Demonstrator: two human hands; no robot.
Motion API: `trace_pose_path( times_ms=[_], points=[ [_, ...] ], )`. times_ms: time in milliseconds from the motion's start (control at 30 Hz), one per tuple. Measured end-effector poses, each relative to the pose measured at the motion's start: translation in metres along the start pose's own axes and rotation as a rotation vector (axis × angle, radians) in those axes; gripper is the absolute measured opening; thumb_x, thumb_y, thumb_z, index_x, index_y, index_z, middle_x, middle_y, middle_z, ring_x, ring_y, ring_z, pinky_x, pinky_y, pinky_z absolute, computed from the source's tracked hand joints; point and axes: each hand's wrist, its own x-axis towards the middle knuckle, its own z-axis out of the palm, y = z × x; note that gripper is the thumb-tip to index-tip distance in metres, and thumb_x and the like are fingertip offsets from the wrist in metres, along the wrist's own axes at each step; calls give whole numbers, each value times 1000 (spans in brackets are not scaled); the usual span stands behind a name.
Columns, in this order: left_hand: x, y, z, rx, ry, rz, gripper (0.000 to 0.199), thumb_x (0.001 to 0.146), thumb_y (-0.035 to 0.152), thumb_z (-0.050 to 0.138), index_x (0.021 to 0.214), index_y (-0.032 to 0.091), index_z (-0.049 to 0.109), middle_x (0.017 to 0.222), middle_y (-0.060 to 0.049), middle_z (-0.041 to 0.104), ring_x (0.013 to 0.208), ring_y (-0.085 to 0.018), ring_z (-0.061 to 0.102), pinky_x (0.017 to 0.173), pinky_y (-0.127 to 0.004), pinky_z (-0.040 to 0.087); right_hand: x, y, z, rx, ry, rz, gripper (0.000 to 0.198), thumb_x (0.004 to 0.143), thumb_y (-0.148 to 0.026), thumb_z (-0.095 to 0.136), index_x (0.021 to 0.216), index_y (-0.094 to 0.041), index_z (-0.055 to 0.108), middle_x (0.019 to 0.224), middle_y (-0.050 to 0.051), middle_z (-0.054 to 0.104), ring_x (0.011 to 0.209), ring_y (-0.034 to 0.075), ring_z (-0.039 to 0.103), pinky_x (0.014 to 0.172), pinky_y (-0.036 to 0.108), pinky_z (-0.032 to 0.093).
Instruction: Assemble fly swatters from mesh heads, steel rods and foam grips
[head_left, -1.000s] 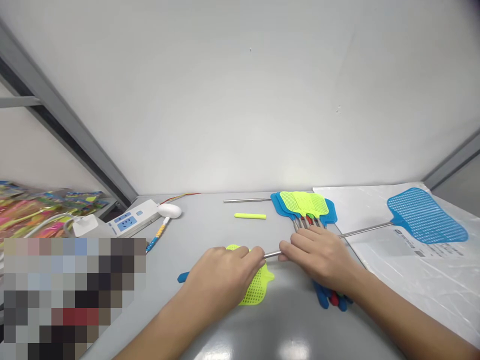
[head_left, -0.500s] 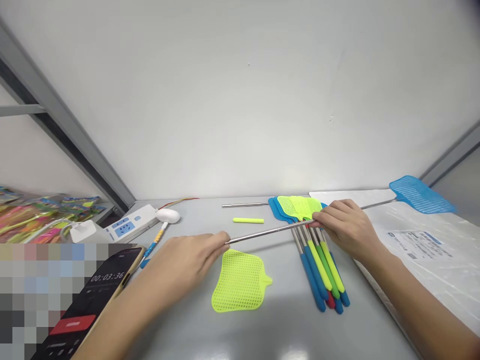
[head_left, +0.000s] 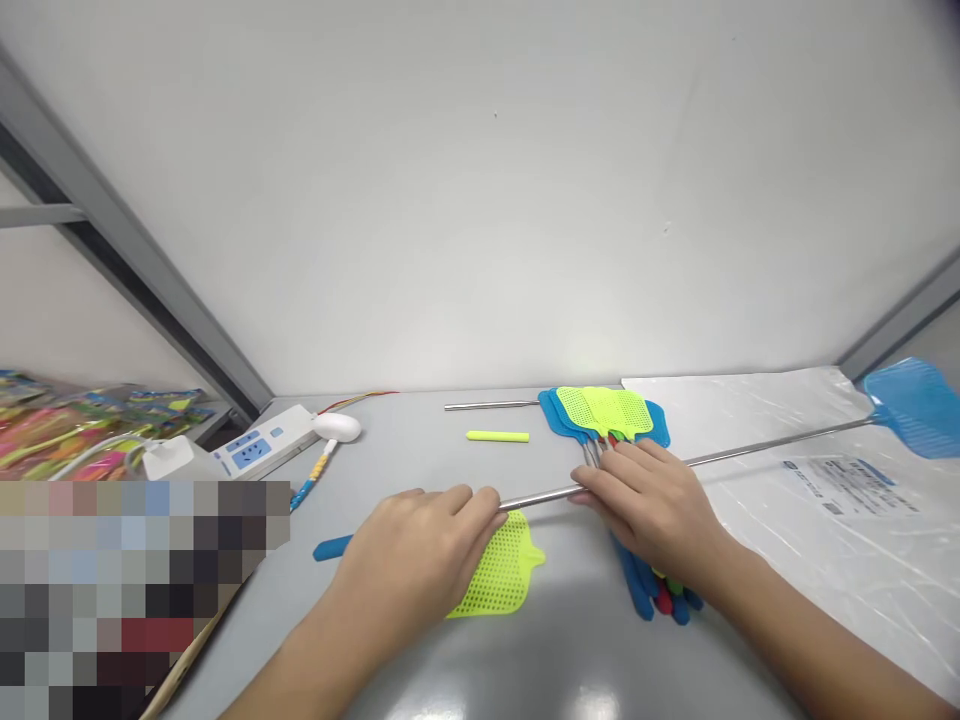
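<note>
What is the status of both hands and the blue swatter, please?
Left hand, right hand: both closed on blue swatter. Its head at far right. Loose yellow-green head partly hidden by left hand, swatter pile by right.

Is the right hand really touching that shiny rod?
Touching. The head view shows the right hand closed over the rod, which goes in under it and comes out the other side.

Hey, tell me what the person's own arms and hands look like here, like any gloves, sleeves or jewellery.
Two bare hands: the left hand and the right hand wear no gloves. The forearms show no sleeves as far as the picture reaches. I see no watch, bracelet, ring, cable or marking; finer details are too small to tell.
</note>
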Motion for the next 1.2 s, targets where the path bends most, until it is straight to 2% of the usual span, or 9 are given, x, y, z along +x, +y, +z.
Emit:
trace_pose_path(
  times_ms=[100,333,633,867,1033,1133,1200],
  points=[
    [1,4,2,5,20,7,29,101,35,29,88,25,53,70,3,62,54,-19,57,51,-30,30,2,-11,2,-20,36,-15,8,90,-24,60,90,-16,62,64,0,51,64,15,42,62,30,30],
    [4,3,8,-3,40,3,30,101,34,29,89,23,54,71,2,64,55,-19,59,49,-29,31,1,-8,5,-65,50,-4,10,91,-25,60,87,-17,62,63,0,51,62,15,42,62,31,30],
    [8,20,17,-66,69,48,36,101,36,28,84,20,55,66,-1,63,53,-17,59,49,-27,34,5,-29,9,-24,45,-69,11,89,-26,62,83,-18,62,61,-1,51,60,14,41,58,30,28],
    [8,23,19,-73,87,41,39,101,38,27,84,19,56,66,-2,64,53,-17,60,48,-26,33,2,-26,6,-58,44,-53,20,88,-31,64,73,-19,59,57,-3,46,57,13,37,55,30,25],
    [7,16,12,-51,-7,-9,45,101,44,23,83,19,57,65,-1,66,53,-19,62,47,-27,31,1,-12,3,-109,30,-95,20,88,-33,63,75,-19,59,58,-3,45,58,13,38,57,30,26],
    [4,-1,6,-30,-40,-87,46,101,47,24,83,20,57,67,-2,67,58,-21,64,49,-27,32,-6,14,-1,-150,44,-68,21,88,-35,63,74,-20,59,59,-3,46,59,13,41,58,30,28],
    [2,-12,3,-29,-48,-92,44,101,46,26,83,20,57,71,-2,68,62,-21,65,51,-28,32,-12,34,-4,-172,55,-61,20,88,-35,63,76,-20,59,60,-2,49,59,13,43,58,29,28]
  ],
)
